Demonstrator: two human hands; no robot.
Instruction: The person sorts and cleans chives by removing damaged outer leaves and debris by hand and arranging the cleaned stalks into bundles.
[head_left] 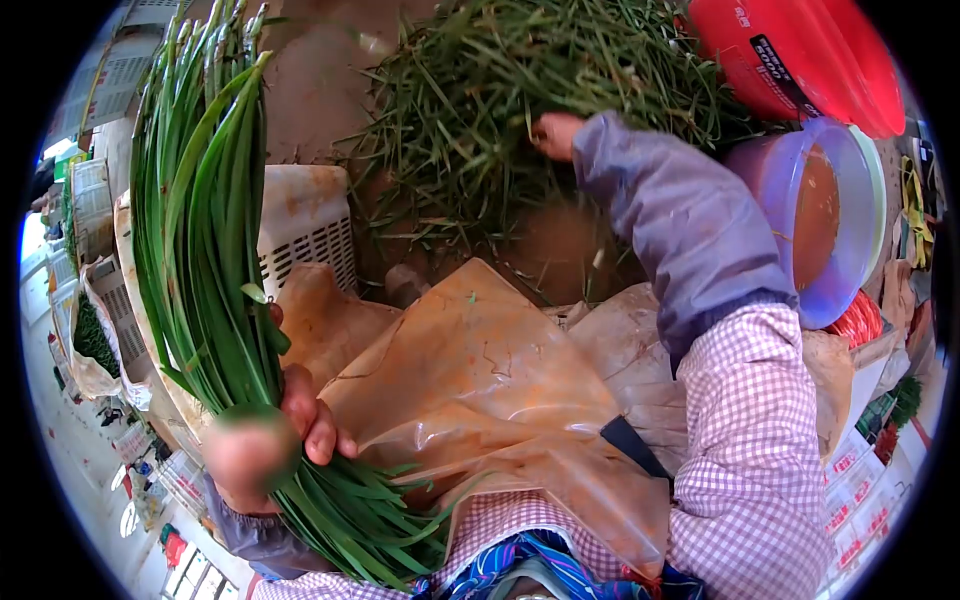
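While the left hand [265, 445] is closed tight around a bundle of long green chives [205, 220], held upright over the plastic sheet [480, 370], the right hand [555, 135] reaches into the loose chive pile [500, 90]; its fingers are hidden.

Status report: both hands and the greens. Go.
Left hand shut on bunch of green stalks, held upright. Right hand reaching into loose pile of greens, grip hidden. Plastic sheet over lap; white crate beside bunch.
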